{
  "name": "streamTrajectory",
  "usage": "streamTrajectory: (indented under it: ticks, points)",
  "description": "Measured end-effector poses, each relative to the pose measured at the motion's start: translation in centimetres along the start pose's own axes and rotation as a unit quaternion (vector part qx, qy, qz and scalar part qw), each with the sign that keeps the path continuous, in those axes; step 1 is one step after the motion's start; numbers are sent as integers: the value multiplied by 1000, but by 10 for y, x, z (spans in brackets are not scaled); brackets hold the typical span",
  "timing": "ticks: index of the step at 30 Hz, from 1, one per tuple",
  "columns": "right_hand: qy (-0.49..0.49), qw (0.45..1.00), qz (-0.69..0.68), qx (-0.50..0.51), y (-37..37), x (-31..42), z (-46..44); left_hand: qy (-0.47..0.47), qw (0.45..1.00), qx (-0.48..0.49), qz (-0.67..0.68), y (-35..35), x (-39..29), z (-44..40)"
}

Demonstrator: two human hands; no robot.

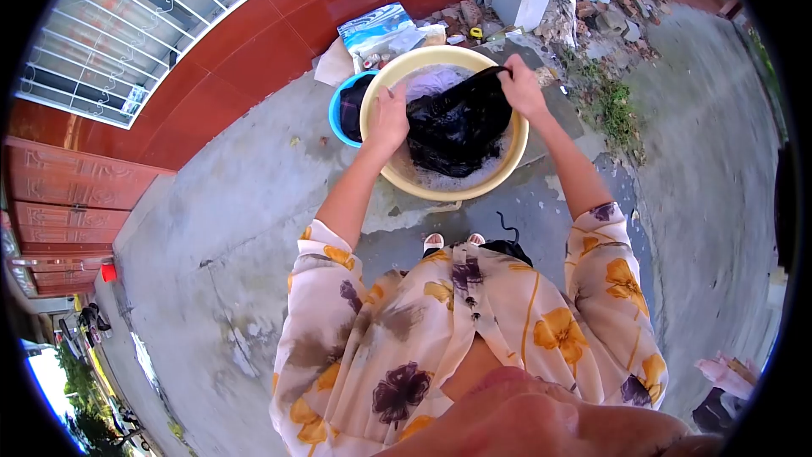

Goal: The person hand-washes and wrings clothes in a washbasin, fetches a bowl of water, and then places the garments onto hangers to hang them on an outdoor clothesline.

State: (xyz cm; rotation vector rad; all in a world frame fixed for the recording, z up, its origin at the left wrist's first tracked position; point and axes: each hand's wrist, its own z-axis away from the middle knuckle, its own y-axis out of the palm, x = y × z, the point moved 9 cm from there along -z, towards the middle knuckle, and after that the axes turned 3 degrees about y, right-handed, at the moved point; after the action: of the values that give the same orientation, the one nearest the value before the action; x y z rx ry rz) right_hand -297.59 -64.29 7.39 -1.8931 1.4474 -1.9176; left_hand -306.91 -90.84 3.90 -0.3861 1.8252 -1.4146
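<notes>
Concrete ground (228, 220) extends broadly left and right of the work position. A red wall (283, 55) bounds the far left side; a rubble heap (584, 13) limits room on the far side. A cream basin (440, 194) stands on the ground before the person, its rim unobstructed along the near edge. Black cloth (457, 127) lies bunched in its suds, one end raised toward the far right rim. A blue basin (335, 118) sits close against the left edge. Right hand (523, 89): fingers closed, pinching the raised end. Left hand (391, 118): fingers curled beside the cloth; hold undetermined.
</notes>
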Motion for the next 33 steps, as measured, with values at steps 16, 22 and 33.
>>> streamTrajectory:
  ticks: [16,22,33]
  points:
    - [29,965,-168,201,-26,-20,-34,-211,681,-84,696,-35,1,6]
    - [8,968,-167,188,-58,27,-16,-152,774,-80,609,-69,-14,28]
    - [229,875,-378,195,-11,-25,-17,-229,677,-229,661,-11,28,30]
